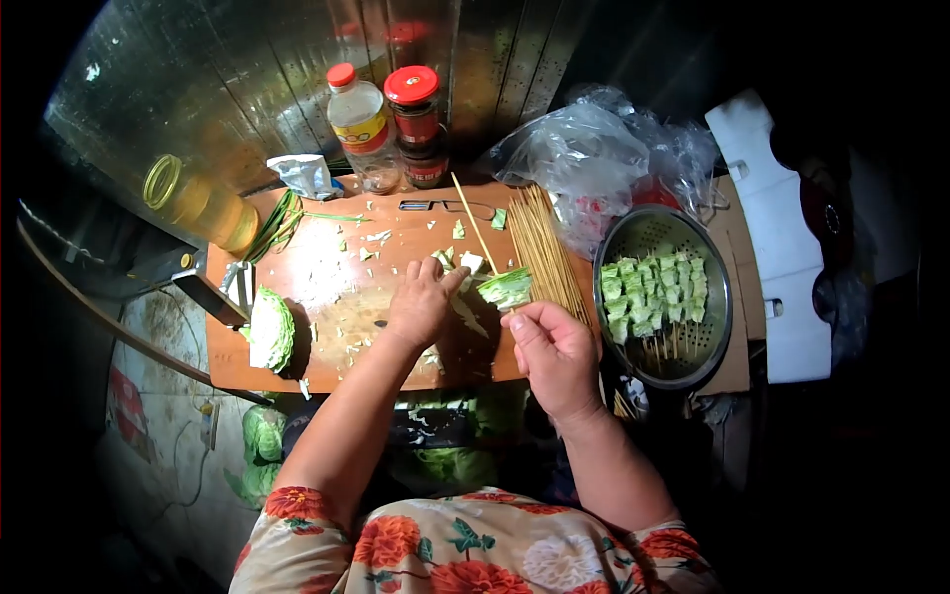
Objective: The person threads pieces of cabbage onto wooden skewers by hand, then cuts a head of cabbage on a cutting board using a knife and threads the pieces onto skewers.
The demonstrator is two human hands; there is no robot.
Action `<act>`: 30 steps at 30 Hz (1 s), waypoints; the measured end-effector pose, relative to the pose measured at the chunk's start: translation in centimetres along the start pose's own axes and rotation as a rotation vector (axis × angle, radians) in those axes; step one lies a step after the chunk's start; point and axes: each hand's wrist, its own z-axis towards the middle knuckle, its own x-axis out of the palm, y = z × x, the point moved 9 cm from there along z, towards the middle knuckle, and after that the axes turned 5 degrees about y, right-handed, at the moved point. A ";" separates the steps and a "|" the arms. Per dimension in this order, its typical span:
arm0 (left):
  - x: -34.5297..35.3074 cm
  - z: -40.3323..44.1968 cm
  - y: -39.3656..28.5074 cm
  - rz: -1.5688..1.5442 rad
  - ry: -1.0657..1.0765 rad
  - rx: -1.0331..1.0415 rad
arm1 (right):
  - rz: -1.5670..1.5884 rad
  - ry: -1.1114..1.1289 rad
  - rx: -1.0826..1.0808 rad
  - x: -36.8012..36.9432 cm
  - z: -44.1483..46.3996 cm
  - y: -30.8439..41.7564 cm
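One right hand [559, 358] pinches a skewer [473, 221], maybe threading cabbage [507, 287]; its ten-o'clock left hand [421, 305], grip unclear, may need more.

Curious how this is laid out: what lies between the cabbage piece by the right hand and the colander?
In the head view, wooden sticks lie between the cabbage piece and the colander.

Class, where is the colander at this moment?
The colander is on the right of the head view, just right of the wooden sticks and below the plastic bag in the picture.
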 end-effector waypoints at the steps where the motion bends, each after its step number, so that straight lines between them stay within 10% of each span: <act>1: 0.6 0.2 0.1 0.059 0.045 -0.028 | -0.015 0.012 -0.013 0.0 -0.1 0.1; 13: -1.4 0.2 2.0 -0.085 -0.001 -0.048 | -0.049 0.079 -0.068 0.4 -0.9 1.0; 20: -2.1 -2.4 6.6 -1.650 -0.060 -0.546 | -0.012 0.190 0.024 2.7 -1.5 0.3; 30: -6.6 -4.0 7.5 -2.094 -0.231 -0.410 | -0.019 0.236 0.023 5.4 -1.5 -0.1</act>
